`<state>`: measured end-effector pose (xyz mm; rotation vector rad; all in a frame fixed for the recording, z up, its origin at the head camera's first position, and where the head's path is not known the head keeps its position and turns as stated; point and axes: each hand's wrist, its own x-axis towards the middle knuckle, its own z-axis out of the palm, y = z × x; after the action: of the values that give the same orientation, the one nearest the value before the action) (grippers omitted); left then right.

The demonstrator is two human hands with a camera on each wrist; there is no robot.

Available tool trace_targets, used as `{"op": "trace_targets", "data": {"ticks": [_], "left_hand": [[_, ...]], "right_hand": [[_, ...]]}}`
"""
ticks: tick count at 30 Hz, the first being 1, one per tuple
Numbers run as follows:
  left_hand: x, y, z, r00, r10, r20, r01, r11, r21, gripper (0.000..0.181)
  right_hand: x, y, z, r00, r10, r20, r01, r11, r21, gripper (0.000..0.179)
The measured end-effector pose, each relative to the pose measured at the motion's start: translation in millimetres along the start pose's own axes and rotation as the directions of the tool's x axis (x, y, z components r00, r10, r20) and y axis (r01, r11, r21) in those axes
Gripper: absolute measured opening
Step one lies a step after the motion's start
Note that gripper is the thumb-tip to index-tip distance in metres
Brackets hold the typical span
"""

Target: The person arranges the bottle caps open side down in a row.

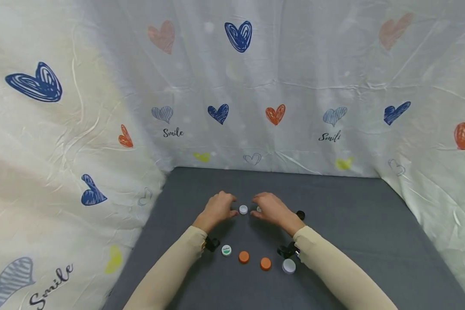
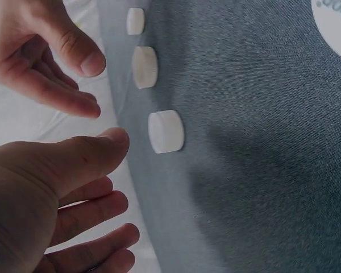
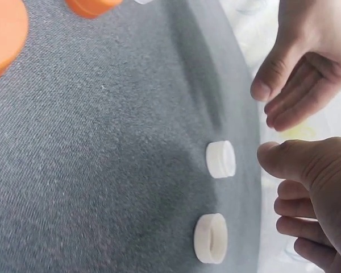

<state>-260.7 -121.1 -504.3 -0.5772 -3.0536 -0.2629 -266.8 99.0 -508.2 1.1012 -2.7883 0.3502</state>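
Observation:
My left hand (image 1: pixel 218 209) hovers just left of a small white bottle cap (image 1: pixel 243 209), thumb and fingers loosely bent with nothing between them. In the left wrist view that hand (image 2: pixel 62 187) has its thumb tip close beside the nearest white cap (image 2: pixel 166 131). Opposite it, my right hand (image 1: pixel 273 210) is held over a second white cap (image 1: pixel 258 209), which it partly hides. The right wrist view shows the right hand (image 3: pixel 312 193) empty, thumb apart from the fingers, near two white caps, one of them (image 3: pixel 211 239) with its hollow side showing.
Nearer me lie a white cap with green print (image 1: pixel 226 250), two orange caps (image 1: pixel 243 257) and a larger whitish cap (image 1: pixel 288 266) beside the right sleeve. A black cap (image 1: pixel 300 215) sits behind the right wrist. Heart-printed curtain (image 1: pixel 271 86) surrounds the grey table (image 1: pixel 333 258).

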Motion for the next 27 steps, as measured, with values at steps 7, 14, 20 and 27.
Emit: {"op": "trace_targets", "data": {"ticks": [7,14,20,27], "left_hand": [[10.3,-2.2,13.0,1.000,0.005,0.024,-0.005,1.000,0.003,0.042],[18.5,-2.2,22.7,0.999,0.005,0.032,-0.006,1.000,0.030,0.037],[23.2,-0.4,28.1,0.998,-0.005,0.067,0.003,1.000,0.030,0.032],[28.9,0.4,34.1,0.997,0.007,0.077,-0.011,0.999,0.046,0.018]], "right_hand": [[11.6,4,18,1.000,-0.002,0.030,0.003,0.999,-0.047,0.031],[19.0,9,35,0.999,0.028,0.045,-0.025,0.998,-0.049,0.014],[22.8,8,43,0.997,0.051,0.054,-0.051,0.999,-0.014,0.015],[26.0,6,47,0.996,0.070,0.062,-0.071,0.997,0.015,0.020]]}}
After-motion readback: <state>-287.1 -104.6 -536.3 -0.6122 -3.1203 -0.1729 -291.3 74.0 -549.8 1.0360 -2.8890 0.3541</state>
